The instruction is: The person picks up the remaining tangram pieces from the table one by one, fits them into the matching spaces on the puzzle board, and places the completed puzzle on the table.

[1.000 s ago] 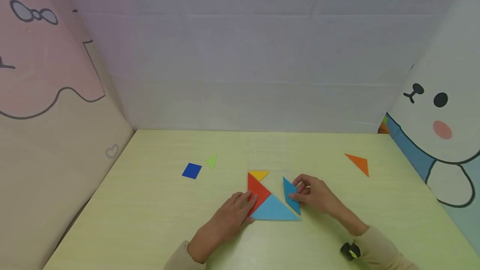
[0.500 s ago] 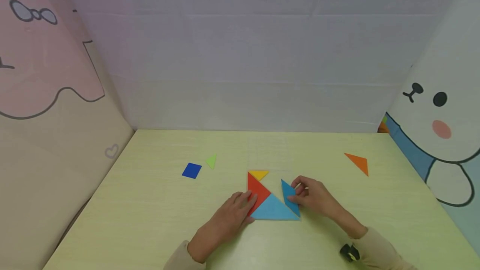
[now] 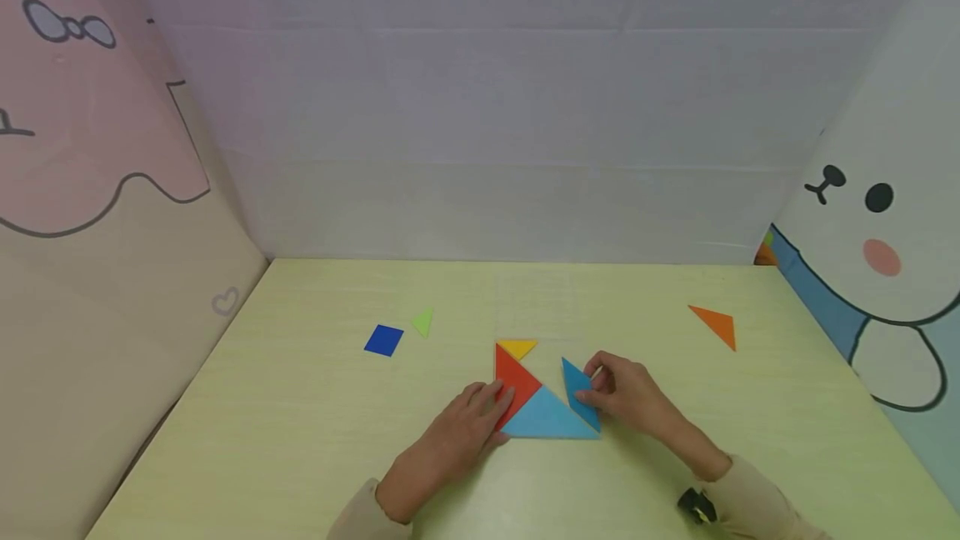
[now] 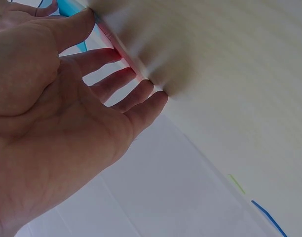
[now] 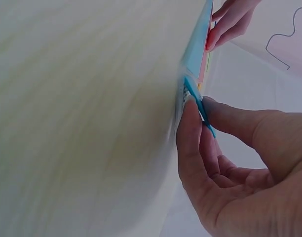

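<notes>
My right hand (image 3: 630,392) pinches a blue parallelogram tangram piece (image 3: 576,382) between thumb and fingers. In the right wrist view that piece (image 5: 204,111) is tilted, its outer edge raised off the table. Its lower left side lies along the slanted edge of a light blue large triangle (image 3: 547,419). My left hand (image 3: 457,436) rests its fingertips on a red large triangle (image 3: 515,377), which joins the light blue one. A yellow small triangle (image 3: 519,348) sits against the red one's upper tip. The left fingers (image 4: 109,84) lie relaxed and fairly straight.
On the left of the pale table (image 3: 315,440) lie a dark blue square (image 3: 384,340) and a light green triangle (image 3: 423,323). An orange triangle (image 3: 718,327) lies at the far right. A white sheet (image 3: 480,148) stands along the back edge.
The right hand has brought the blue parallelogram slightly left and down, so its gap to the light blue triangle has narrowed. The left hand has stayed on the red triangle.
</notes>
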`<state>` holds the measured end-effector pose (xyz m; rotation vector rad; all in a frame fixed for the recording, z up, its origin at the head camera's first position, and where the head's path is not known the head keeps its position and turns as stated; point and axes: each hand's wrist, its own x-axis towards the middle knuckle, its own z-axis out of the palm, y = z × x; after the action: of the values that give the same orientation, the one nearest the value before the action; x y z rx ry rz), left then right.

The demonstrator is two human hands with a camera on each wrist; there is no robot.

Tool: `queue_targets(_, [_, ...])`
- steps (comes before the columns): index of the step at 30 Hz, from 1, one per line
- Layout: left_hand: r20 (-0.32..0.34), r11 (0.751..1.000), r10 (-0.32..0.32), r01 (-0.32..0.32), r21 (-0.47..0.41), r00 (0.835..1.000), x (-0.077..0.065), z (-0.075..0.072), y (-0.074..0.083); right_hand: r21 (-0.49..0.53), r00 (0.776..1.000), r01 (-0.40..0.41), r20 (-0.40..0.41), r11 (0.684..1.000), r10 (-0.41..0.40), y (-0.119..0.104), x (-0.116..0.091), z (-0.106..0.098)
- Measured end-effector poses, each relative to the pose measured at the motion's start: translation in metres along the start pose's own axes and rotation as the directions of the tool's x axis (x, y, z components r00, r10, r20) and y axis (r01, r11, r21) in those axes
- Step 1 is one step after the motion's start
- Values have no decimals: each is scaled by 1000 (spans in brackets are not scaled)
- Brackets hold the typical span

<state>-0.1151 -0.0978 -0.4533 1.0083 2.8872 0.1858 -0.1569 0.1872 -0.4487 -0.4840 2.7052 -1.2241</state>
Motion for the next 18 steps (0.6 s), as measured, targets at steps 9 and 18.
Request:
queue_targets(9, [-5, 1000, 7, -7, 6, 1000, 0, 1, 0, 48, 999, -43, 28, 998, 42, 6, -1, -1])
queue_targets(18, [-24, 1000, 25, -25, 8, 999, 0, -1, 0, 35, 999, -43, 25, 998, 43, 10, 0, -1])
